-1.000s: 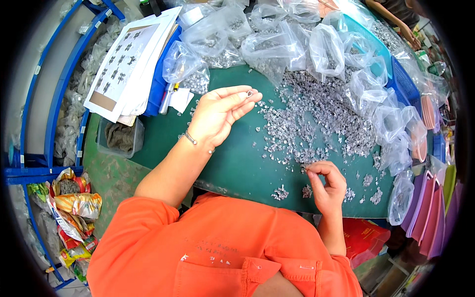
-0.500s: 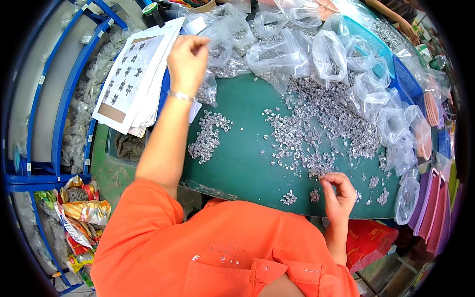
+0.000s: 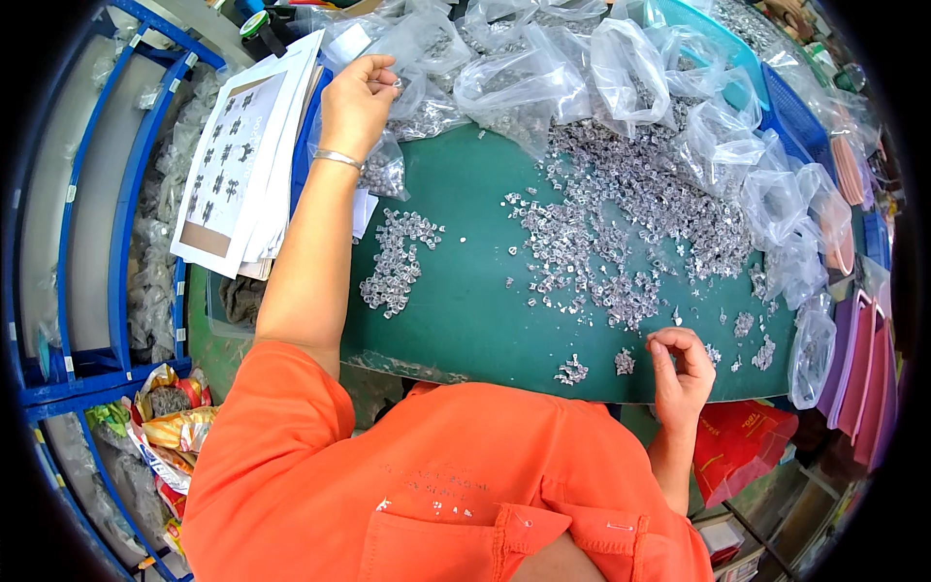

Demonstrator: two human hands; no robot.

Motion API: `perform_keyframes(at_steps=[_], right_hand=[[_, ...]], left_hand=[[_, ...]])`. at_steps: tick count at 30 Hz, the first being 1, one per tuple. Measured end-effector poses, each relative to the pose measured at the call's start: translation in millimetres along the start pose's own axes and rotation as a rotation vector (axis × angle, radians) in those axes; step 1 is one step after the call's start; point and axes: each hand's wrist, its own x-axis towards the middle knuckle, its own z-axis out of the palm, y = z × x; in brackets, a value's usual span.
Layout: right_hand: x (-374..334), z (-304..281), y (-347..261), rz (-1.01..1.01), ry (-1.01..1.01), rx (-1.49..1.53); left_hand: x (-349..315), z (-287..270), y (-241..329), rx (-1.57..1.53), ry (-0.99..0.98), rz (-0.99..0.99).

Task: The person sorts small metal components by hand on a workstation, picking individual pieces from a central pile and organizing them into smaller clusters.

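My left hand (image 3: 357, 109), with a metal bangle at the wrist, is raised over clear plastic bags (image 3: 427, 92) at the far left of the table. Its fingertips are pinched together, and whatever is between them is too small to name. Close to the table's near edge, my right hand (image 3: 682, 376) has thumb and forefinger closed in a pinch; I cannot make out what they hold. Just left of it lies a little cluster of clear pieces (image 3: 624, 362). A big spread of small clear pieces (image 3: 601, 267) lies beyond, and a separate heap (image 3: 396, 262) sits to the left.
Printed sheets (image 3: 225, 165) lie stacked at the left beside a blue shelf rack (image 3: 121, 223). Filled open bags (image 3: 630, 73) line the table's back, with a turquoise basket (image 3: 742, 68) behind. Pink and purple sheets (image 3: 858, 373) stand at the right.
The view has shifted slightly. My right hand has moved a little right, away from the small cluster. My left hand stays over the bags, its fingers still pinched.
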Motion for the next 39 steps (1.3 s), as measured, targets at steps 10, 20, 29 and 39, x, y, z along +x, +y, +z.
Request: perform_keyframes(at_steps=[10, 20, 29, 39], right_hand=[[8, 11, -2, -0.162, -0.064, -0.179], [43, 32, 12, -0.446, -0.154, -0.602], [77, 72, 8, -0.372, -0.224, -0.675], [92, 44, -11, 0.037, -0.121, -0.005]], left_hand=[[-67, 17, 55, 0.055, -0.004, 0.192], [-167, 85, 80, -0.033, -0.469, 0.720], [-179, 78, 93, -0.122, -0.435, 0.590], [-170, 84, 99, -0.086, -0.393, 0.597]])
